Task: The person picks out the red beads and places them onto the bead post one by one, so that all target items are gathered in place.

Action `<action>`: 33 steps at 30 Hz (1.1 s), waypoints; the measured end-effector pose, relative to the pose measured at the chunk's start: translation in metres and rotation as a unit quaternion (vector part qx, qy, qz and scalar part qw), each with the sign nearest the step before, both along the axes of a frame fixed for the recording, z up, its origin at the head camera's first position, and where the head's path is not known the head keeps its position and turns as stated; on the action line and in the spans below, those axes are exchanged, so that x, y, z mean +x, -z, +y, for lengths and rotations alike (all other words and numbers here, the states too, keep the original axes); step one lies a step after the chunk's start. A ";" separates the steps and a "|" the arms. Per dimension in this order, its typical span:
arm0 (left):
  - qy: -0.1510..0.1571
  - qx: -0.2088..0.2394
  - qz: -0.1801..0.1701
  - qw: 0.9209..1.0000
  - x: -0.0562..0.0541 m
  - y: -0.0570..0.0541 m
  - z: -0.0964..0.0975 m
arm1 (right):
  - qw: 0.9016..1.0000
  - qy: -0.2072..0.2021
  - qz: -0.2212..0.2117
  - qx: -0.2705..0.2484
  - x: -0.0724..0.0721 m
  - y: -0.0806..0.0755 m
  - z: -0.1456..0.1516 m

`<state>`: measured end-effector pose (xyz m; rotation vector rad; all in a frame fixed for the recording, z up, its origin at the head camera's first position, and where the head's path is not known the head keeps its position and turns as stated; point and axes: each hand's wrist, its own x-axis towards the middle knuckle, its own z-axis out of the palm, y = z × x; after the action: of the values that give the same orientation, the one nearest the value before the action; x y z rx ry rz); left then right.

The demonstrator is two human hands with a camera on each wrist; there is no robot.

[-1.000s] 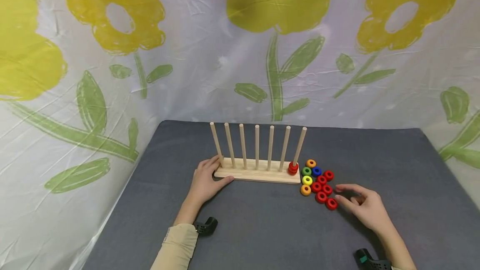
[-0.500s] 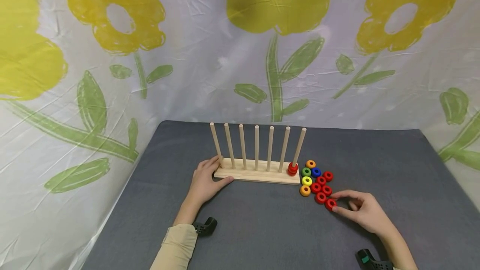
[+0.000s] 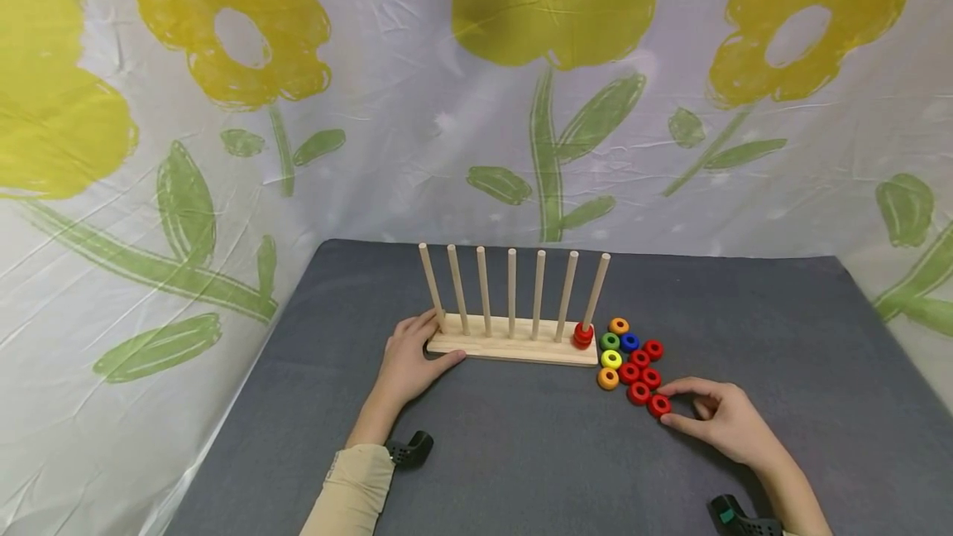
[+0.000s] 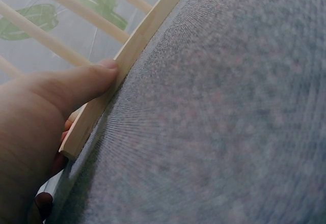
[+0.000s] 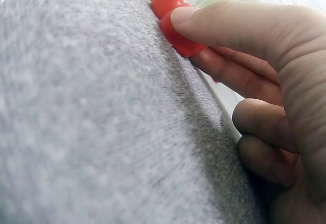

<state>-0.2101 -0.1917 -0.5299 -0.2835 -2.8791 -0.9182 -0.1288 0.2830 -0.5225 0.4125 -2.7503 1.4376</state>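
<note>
The right hand pinches one red ring, thumb on its near side and a finger on its far side, with the gap just the ring's width; the other fingers curl inward. This ring lies on the grey table at the near right end of a loose group. The left hand grips the left end of the wooden base, thumb pressed to the near edge and fingers around the left end.

The group begins just beside the base's right edge and slants near and right towards the right hand. Grey surface stretches between the two hands on the near side of the base, and more runs from the group to the right table edge; the far table edge passes behind the base.

Seven upright pegs stand in a row on the base, the rightmost carrying a short stack of red rings, at least two. Eleven rings lie loose: six red, counting the pinched one, two orange rings, one green ring, one blue ring and one yellow ring. Beyond hangs a flower-printed backdrop.
</note>
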 end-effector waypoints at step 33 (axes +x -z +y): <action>0.002 0.006 0.010 1.000 -0.001 0.003 -0.001 | 0.998 0.022 0.051 -0.038 0.001 0.001 0.000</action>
<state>-0.2110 -0.1926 -0.5325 -0.2959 -2.8554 -0.9290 -0.1274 0.2827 -0.5232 0.4077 -2.5994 1.4637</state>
